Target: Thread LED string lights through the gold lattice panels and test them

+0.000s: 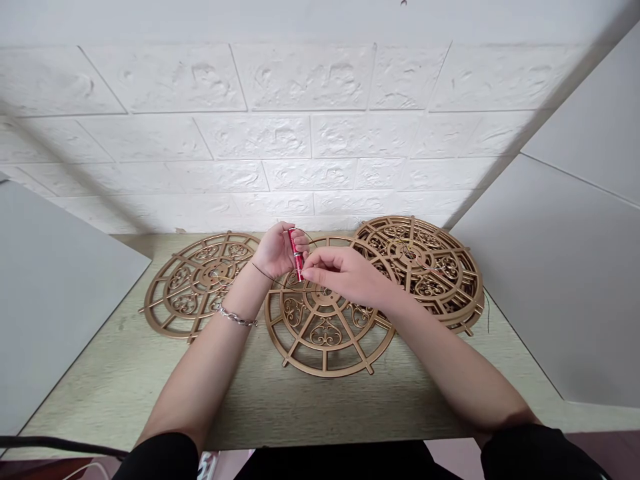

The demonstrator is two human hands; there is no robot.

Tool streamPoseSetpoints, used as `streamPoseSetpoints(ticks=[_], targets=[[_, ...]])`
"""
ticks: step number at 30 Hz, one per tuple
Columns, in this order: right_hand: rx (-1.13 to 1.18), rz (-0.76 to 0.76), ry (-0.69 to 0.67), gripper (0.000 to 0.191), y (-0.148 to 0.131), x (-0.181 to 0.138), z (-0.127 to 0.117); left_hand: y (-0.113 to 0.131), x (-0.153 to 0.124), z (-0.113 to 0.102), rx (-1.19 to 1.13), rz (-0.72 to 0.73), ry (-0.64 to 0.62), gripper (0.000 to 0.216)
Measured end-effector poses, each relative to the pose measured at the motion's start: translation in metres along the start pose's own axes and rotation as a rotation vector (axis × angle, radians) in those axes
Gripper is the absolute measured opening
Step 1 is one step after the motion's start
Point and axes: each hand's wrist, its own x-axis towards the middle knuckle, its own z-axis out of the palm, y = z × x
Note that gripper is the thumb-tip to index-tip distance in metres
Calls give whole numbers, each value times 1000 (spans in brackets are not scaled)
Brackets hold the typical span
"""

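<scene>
My left hand [277, 250], palm turned up, has its fingers curled around two slim red batteries [295, 253] that appear to sit end to end, with a silver band between them. At their lower end my right hand [345, 273] pinches with thumb and forefinger, seemingly on a thin dark wire [311, 236] that arcs from the batteries' top. Another loose dark wire [267, 277] curves below the left wrist. Both hands are above a round gold openwork disc [325, 330] with scroll ornaments, lying on the table.
A second gold disc [160, 320] lies to the left. Several more form a stack [450, 293] at the right, with thin wires on top. White brick-pattern wall [300, 133] closes the back; grey panels [565, 280] flank the pale wooden table [300, 413].
</scene>
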Motion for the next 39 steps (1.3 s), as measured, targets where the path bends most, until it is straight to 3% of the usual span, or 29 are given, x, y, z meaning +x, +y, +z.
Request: streamPoseSetpoints(ticks=[5,10,16,23,30,39], targets=[[-57,-17,41,18,-14,-7,-4,0,-2,4,-34,0,15,24],[-153,-89,-18,19,-20,-13,-1,-4,-3,6,-77,-23,-17,22],[-686,-207,-20,17,-9,-8,4,-4,-6,7,-117,-33,-56,21],[-1070,-146,-31,15,-3,-4,8,-4,-4,6,-165,-4,-23,21],[-1223,-65,41,19,7,-2,16,-7,-3,9,-214,57,36,22],[-1164,-23,76,19,7,-3,17,-10,-4,11,-202,49,18,23]])
